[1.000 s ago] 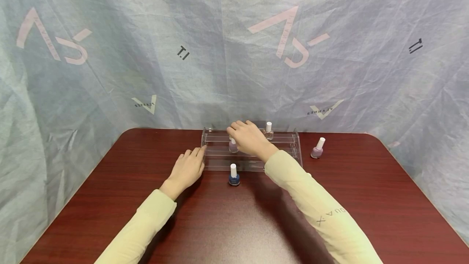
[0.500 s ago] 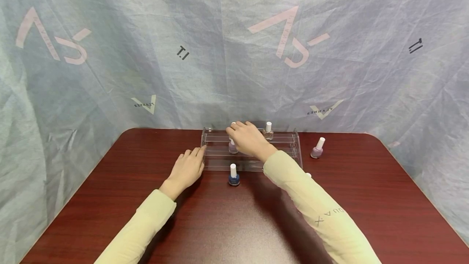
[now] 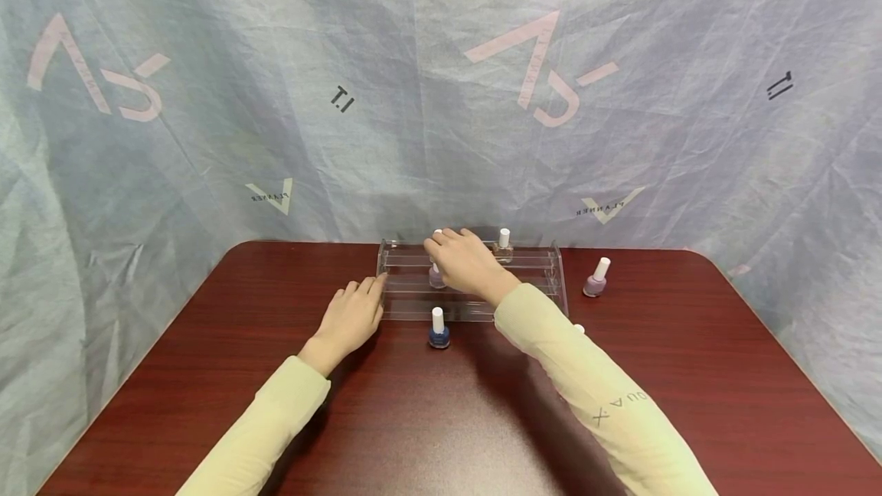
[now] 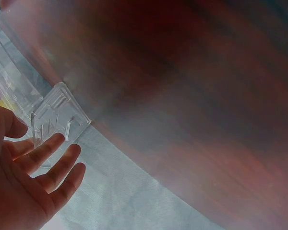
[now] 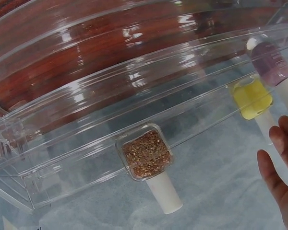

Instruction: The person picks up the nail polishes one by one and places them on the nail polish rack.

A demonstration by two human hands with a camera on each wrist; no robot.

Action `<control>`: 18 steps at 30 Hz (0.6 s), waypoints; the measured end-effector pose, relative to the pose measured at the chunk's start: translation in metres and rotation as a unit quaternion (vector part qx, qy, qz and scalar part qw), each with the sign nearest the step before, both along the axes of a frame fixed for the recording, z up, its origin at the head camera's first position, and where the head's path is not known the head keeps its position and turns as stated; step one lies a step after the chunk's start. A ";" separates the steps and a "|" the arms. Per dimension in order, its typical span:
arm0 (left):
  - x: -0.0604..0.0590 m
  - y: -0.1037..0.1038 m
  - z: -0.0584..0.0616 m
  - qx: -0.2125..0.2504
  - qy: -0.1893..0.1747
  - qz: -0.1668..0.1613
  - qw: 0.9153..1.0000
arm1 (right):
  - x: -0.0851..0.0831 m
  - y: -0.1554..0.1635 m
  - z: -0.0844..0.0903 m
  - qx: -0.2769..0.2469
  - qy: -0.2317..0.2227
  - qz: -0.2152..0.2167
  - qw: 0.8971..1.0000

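A tiered clear acrylic rack (image 3: 475, 307) stands at the back of the table. My left hand (image 3: 351, 318) touches its left end; in the left wrist view, loosely bent fingers lie beside the end panel (image 4: 62, 115). Over the rack's upper tiers is my right hand (image 3: 465, 260), fingers bent downward. In the right wrist view its fingertips are right at the white cap of a yellow nail polish bottle (image 5: 252, 99). Thumb and forefinger are hidden, so I cannot tell whether they pinch a cap. A purple nail polish bottle (image 3: 437, 275) stands one tier lower, its cap partly behind the hand.
A brown glitter nail polish bottle (image 5: 146, 152) stands on the top tier, right of the hand. On the table are a blue bottle (image 3: 439, 337) in front of the rack and a pinkish-purple bottle (image 3: 595, 285) to its right. Another white cap (image 3: 579, 328) shows behind the right sleeve.
The right hand has shifted very slightly left, and a white cap now shows above its fingers. My left hand stays at the rack's end.
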State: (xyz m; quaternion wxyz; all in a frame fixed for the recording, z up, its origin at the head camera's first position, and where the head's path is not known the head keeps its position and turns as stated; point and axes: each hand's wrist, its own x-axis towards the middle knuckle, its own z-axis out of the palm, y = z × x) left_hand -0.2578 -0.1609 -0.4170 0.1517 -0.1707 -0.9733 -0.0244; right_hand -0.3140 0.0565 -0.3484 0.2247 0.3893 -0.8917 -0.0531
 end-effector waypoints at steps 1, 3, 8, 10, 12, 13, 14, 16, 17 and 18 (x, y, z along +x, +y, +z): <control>0.000 0.000 0.000 0.000 -0.001 0.000 1.000 | 0.000 0.000 0.000 -0.001 0.001 0.002 1.000; 0.000 0.000 0.000 0.001 -0.001 0.000 1.000 | 0.001 0.000 0.001 -0.003 0.002 0.004 1.000; 0.000 0.000 0.000 0.000 -0.004 0.000 1.000 | 0.002 0.001 0.004 -0.004 0.009 0.006 1.000; 0.000 0.000 0.000 0.000 -0.006 0.000 1.000 | 0.002 0.002 0.005 -0.007 0.012 0.007 1.000; 0.000 0.000 0.001 0.001 -0.006 0.000 1.000 | 0.003 0.002 0.007 -0.007 0.014 0.007 1.000; 0.000 0.000 0.001 0.001 -0.005 -0.001 1.000 | 0.004 0.002 0.007 -0.008 0.014 0.008 1.000; 0.001 0.000 0.002 0.001 -0.004 -0.001 1.000 | 0.004 0.002 0.008 -0.009 0.015 0.008 1.000; 0.001 0.000 0.002 0.001 -0.002 -0.002 1.000 | 0.006 0.003 0.010 -0.011 0.020 0.007 1.000; 0.001 0.000 0.002 0.001 0.000 -0.002 1.000 | 0.006 0.003 0.010 -0.012 0.023 0.007 1.000; 0.001 0.000 0.002 0.001 0.000 -0.002 1.000 | 0.007 0.003 0.011 -0.013 0.027 0.007 1.000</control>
